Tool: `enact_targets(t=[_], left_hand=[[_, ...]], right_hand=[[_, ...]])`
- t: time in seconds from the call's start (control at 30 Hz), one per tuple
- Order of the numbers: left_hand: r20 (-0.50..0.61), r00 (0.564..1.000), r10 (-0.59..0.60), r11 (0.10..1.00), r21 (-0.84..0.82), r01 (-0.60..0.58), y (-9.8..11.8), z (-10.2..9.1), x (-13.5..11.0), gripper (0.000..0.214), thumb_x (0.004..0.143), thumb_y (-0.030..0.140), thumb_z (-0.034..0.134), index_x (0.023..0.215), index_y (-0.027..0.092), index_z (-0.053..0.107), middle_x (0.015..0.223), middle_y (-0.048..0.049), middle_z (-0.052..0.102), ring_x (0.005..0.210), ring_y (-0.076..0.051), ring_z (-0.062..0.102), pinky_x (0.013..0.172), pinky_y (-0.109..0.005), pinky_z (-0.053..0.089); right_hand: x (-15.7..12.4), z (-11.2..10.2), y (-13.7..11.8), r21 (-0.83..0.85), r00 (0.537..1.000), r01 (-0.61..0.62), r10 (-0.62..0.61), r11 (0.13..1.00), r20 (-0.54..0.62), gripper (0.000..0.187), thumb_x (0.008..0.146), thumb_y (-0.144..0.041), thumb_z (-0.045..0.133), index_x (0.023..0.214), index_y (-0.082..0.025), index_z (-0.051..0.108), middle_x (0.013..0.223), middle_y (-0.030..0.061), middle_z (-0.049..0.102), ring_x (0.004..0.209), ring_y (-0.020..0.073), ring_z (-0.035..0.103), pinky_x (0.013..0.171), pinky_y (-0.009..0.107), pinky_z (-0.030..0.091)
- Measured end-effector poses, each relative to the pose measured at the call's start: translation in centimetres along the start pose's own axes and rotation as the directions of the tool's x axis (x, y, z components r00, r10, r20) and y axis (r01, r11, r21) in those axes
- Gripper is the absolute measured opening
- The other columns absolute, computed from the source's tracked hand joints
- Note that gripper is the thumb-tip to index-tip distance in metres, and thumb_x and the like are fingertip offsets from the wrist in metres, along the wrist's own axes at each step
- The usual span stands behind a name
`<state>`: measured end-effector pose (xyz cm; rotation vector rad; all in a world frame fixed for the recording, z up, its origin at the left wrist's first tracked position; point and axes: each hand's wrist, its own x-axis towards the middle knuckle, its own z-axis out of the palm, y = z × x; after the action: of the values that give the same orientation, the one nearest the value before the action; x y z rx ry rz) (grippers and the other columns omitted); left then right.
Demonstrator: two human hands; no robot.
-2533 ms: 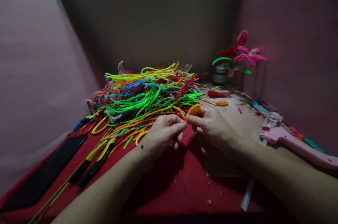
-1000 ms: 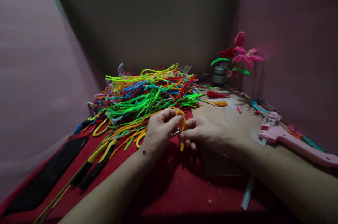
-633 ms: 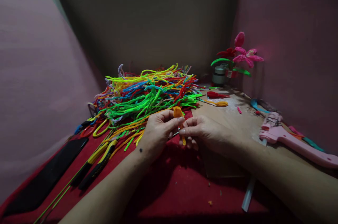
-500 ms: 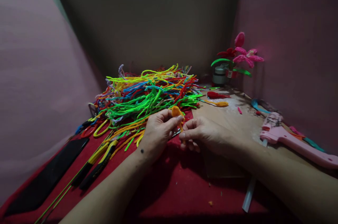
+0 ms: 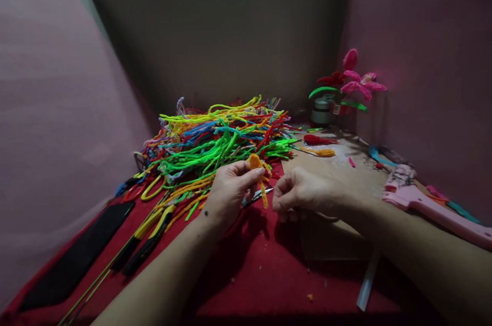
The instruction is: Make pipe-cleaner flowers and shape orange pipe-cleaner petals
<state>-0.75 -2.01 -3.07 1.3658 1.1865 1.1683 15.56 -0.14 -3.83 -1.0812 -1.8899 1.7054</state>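
My left hand (image 5: 229, 191) pinches an orange pipe-cleaner piece (image 5: 258, 172) between thumb and fingers; its folded head points up and its tail hangs down. My right hand (image 5: 303, 194) is just to the right of it, fingers curled loosely, a small gap away from the tail, with nothing visible in it. Both hands hover over the red cloth (image 5: 246, 264), in front of a big heap of coloured pipe cleaners (image 5: 219, 136).
Yellow-handled pliers (image 5: 146, 236) and a black flat object (image 5: 77, 259) lie at the left. A pink glue gun (image 5: 430, 205) lies at the right on a cardboard sheet (image 5: 338, 172). A pink pipe-cleaner flower (image 5: 353, 82) stands in a small jar (image 5: 322, 110) at the back.
My right hand has let go of the orange piece and drawn back to the right. The left hand keeps holding it, with the tail now hanging free.
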Motion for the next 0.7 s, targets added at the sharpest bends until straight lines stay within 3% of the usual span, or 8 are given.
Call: enact_targets(t=[0.1, 0.17, 0.27, 0.43, 0.7], left_hand=[[0.117, 0.992, -0.046, 0.999, 0.001, 0.046, -0.2, -0.2, 0.1, 0.023, 0.07, 0.035, 0.065, 0.067, 0.013, 0.058, 0.052, 0.0039, 0.048, 0.042, -0.004, 0.035, 0.043, -0.02, 0.025], [0.171, 0.983, -0.062, 0.997, 0.048, 0.054, -0.3, 0.0, 0.1, 0.023, 0.07, 0.035, 0.065, 0.067, 0.013, 0.058, 0.052, 0.0041, 0.047, 0.042, -0.004, 0.033, 0.043, -0.02, 0.023], [0.208, 0.974, -0.091, 0.99, 0.122, 0.066, -0.4, 0.3, 0.0, 0.022, 0.069, 0.034, 0.065, 0.065, 0.013, 0.058, 0.05, 0.0044, 0.046, 0.041, -0.004, 0.033, 0.043, -0.021, 0.023], [0.266, 0.95, -0.166, 0.981, 0.14, 0.132, -0.3, 0.6, -0.2, 0.025, 0.073, 0.035, 0.059, 0.061, 0.013, 0.058, 0.046, 0.0027, 0.049, 0.039, -0.005, 0.035, 0.042, -0.022, 0.021], [0.189, 0.971, -0.147, 0.978, 0.174, 0.114, -0.3, 1.0, -0.2, 0.023, 0.073, 0.025, 0.054, 0.054, 0.012, 0.056, 0.042, 0.0027, 0.047, 0.037, -0.004, 0.035, 0.04, -0.02, 0.022]], right_hand=[[0.1, 0.2, -0.2, 0.056, 0.937, 0.144, -0.118, 0.988, -0.328, 0.008, 0.07, -0.017, 0.053, 0.07, -0.014, 0.06, 0.057, -0.0009, 0.056, 0.042, 0.0065, 0.044, 0.039, 0.019, 0.033], [0.1, 0.4, -0.4, 0.072, 0.88, 0.282, -0.228, 0.957, -0.417, 0.014, 0.072, -0.024, 0.055, 0.079, -0.015, 0.062, 0.066, 0.0003, 0.059, 0.051, 0.0078, 0.049, 0.047, 0.02, 0.038], [0.0, 0.4, -0.6, -0.034, 0.831, 0.379, -0.356, 0.925, -0.426, 0.017, 0.068, -0.027, 0.062, 0.076, -0.013, 0.065, 0.072, 0.0016, 0.061, 0.064, 0.011, 0.054, 0.059, 0.024, 0.042], [0.1, 0.2, -0.4, -0.152, 0.753, 0.381, -0.402, 0.912, -0.521, 0.01, 0.068, -0.019, 0.058, 0.069, -0.013, 0.066, 0.065, 0.0003, 0.061, 0.062, 0.0114, 0.053, 0.06, 0.024, 0.041], [0.1, 0.5, 0.1, -0.25, 0.718, 0.382, -0.456, 0.89, -0.526, 0.009, 0.068, -0.013, 0.058, 0.068, -0.014, 0.066, 0.065, 0.0006, 0.064, 0.062, 0.0116, 0.054, 0.059, 0.023, 0.042]])
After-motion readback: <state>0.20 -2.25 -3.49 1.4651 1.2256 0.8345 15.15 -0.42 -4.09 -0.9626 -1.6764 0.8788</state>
